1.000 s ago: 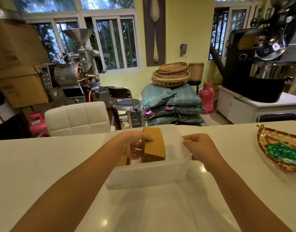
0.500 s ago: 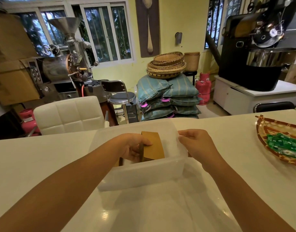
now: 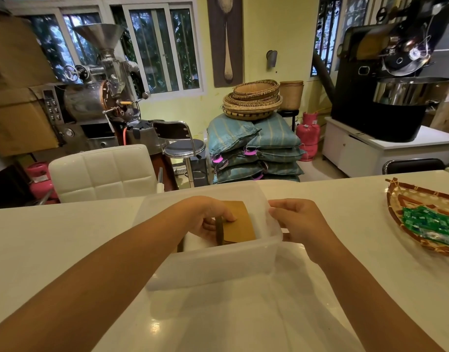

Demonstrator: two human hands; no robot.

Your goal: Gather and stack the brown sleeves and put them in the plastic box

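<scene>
Placing step, I judge: left hand (image 3: 208, 219) pinches the flat stack of brown cardboard sleeves (image 3: 237, 223) upright inside the translucent plastic box (image 3: 213, 265), right hand (image 3: 294, 219) grips its rim beside them; next, release.

The box wall (image 3: 218, 265) hides the brown sleeves' (image 3: 240, 226) lower edge.
</scene>
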